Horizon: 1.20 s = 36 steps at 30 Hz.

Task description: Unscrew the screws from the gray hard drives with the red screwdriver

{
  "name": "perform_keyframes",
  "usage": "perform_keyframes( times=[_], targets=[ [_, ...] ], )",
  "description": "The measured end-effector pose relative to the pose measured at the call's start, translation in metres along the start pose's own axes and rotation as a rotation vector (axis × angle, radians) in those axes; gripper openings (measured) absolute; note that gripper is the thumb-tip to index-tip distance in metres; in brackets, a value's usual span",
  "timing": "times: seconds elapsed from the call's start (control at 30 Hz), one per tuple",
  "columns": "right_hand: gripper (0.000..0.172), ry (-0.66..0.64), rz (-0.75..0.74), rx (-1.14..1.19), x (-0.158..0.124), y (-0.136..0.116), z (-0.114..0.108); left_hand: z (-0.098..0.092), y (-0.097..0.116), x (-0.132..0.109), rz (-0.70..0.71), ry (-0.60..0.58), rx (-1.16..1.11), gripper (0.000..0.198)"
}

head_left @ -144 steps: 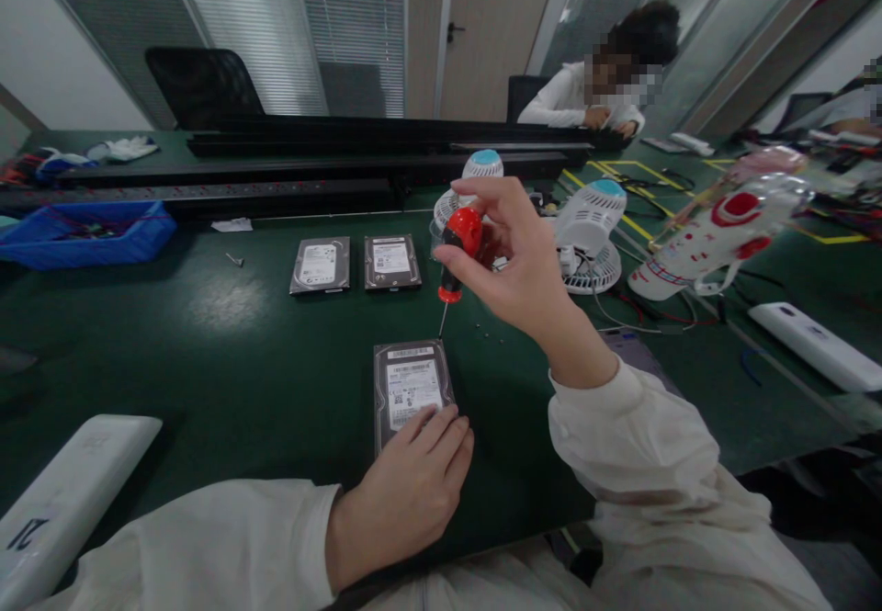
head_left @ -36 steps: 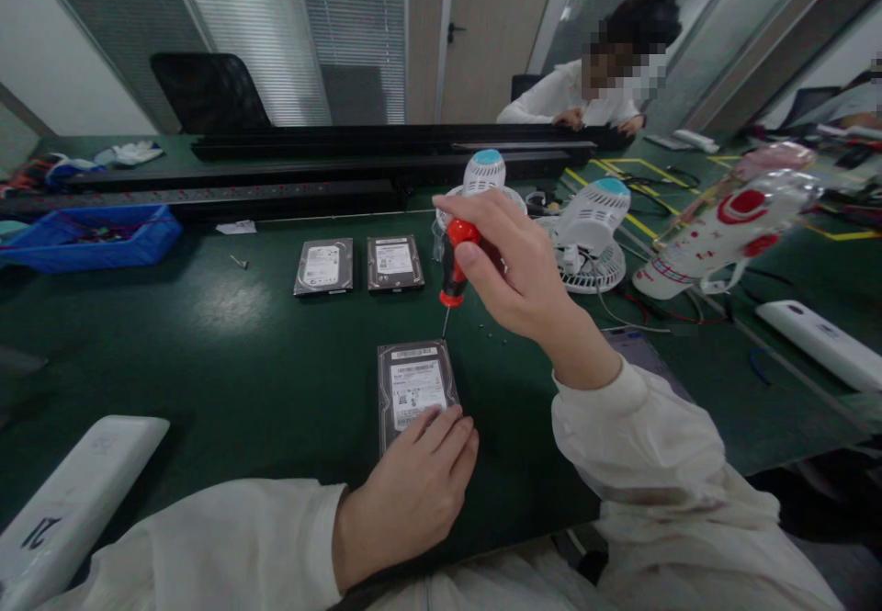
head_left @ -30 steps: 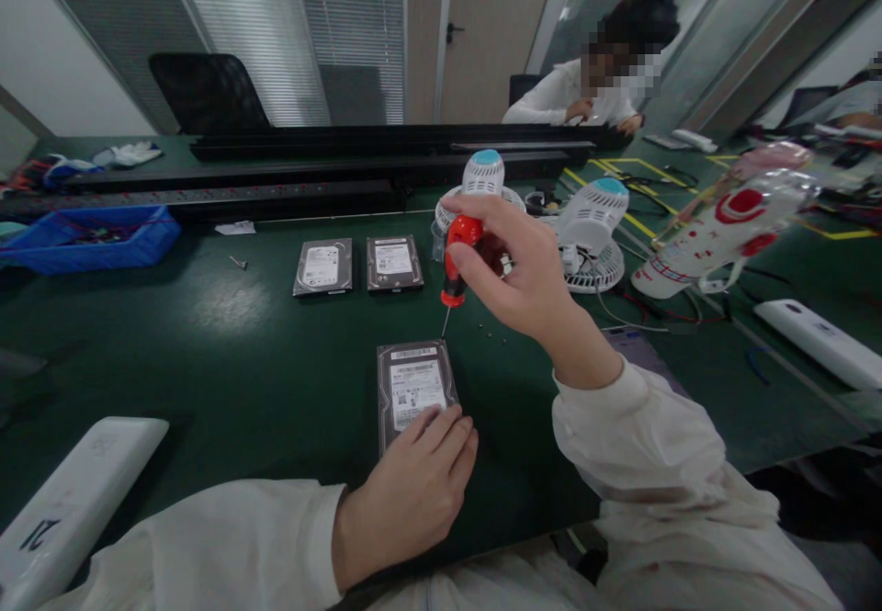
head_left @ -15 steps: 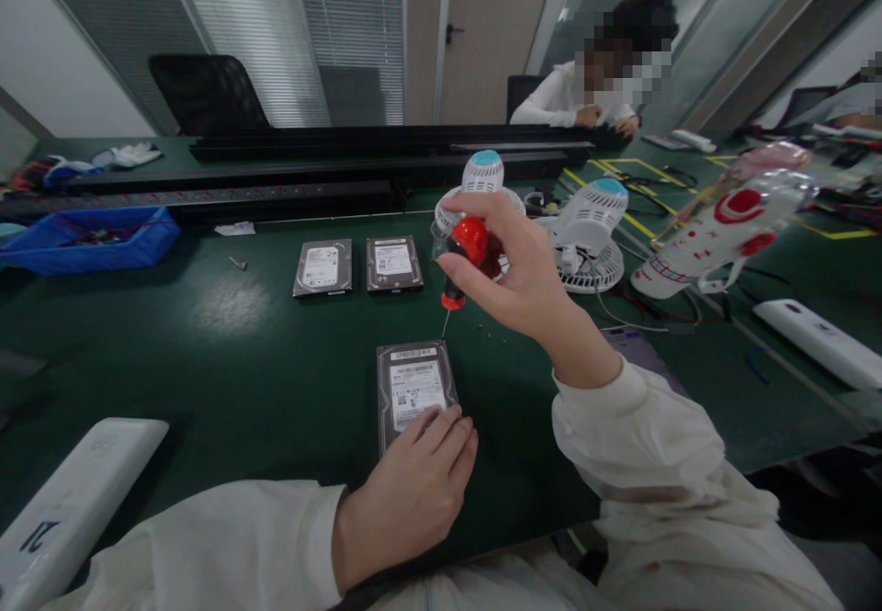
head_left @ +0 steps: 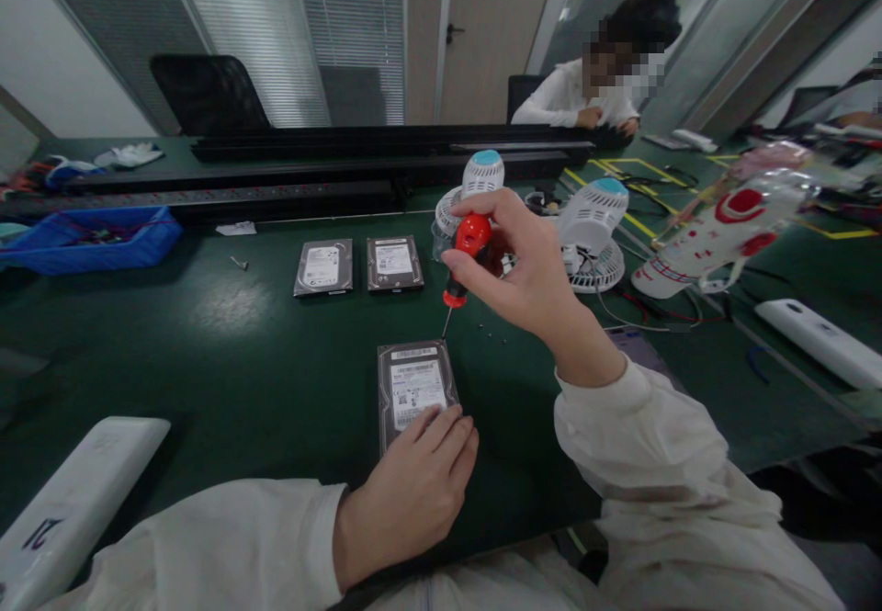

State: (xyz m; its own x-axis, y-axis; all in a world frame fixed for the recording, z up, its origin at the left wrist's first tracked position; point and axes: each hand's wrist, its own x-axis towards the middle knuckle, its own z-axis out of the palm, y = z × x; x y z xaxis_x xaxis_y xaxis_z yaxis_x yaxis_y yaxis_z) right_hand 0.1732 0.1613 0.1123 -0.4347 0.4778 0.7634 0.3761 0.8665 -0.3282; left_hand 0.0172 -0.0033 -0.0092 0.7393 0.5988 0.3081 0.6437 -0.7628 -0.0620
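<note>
A hard drive (head_left: 413, 386) with a white label lies flat on the green table just in front of me. My left hand (head_left: 410, 492) rests on its near end, fingers laid flat on the casing and pressing it down. My right hand (head_left: 527, 266) is closed round the red and black handle of a small screwdriver (head_left: 460, 257). The screwdriver stands nearly upright, and its thin tip meets the drive's far right corner. A few tiny screws (head_left: 491, 333) lie on the table just right of the drive.
Two more hard drives (head_left: 323, 267) (head_left: 394, 263) lie side by side further back. Two white fans (head_left: 593, 234) with wires stand to the right, beside a white and red toy (head_left: 723, 225). A blue bin (head_left: 89, 239) is far left. White devices (head_left: 75, 492) (head_left: 817, 343) flank me. Another person sits across.
My right hand's fingers have shifted round the screwdriver handle, turning it in place at the drive's corner. My left hand and the drive have stayed put.
</note>
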Motion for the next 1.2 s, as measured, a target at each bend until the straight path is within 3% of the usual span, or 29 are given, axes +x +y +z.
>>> perform_keyframes(
  times=[0.17,0.3,0.53,0.73,0.93,1.1,1.2],
  targets=[
    [0.043,-0.029,-0.036,0.05,0.0,0.005,0.003,0.001,0.0,-0.001,0.006,-0.001,0.003,0.044],
    [0.036,-0.025,-0.124,-0.044,0.001,0.006,0.004,0.003,0.001,-0.001,0.001,0.006,0.005,0.044],
    [0.04,-0.101,-0.099,0.098,0.002,0.0,-0.003,0.003,0.0,-0.001,0.002,-0.011,0.013,0.045],
    [0.041,-0.041,-0.078,-0.096,0.004,0.005,-0.005,0.002,0.0,-0.001,0.01,-0.015,0.017,0.045],
    [0.044,-0.099,-0.07,0.1,0.003,0.005,-0.007,0.003,0.0,-0.001,0.003,0.005,0.007,0.043],
    [0.035,-0.045,-0.074,-0.049,0.003,0.006,-0.004,0.003,0.0,-0.001,0.0,0.005,0.009,0.045],
    [0.033,-0.079,-0.056,-0.047,0.003,0.006,-0.005,0.002,0.0,-0.001,-0.002,-0.004,0.012,0.046]
  ],
)
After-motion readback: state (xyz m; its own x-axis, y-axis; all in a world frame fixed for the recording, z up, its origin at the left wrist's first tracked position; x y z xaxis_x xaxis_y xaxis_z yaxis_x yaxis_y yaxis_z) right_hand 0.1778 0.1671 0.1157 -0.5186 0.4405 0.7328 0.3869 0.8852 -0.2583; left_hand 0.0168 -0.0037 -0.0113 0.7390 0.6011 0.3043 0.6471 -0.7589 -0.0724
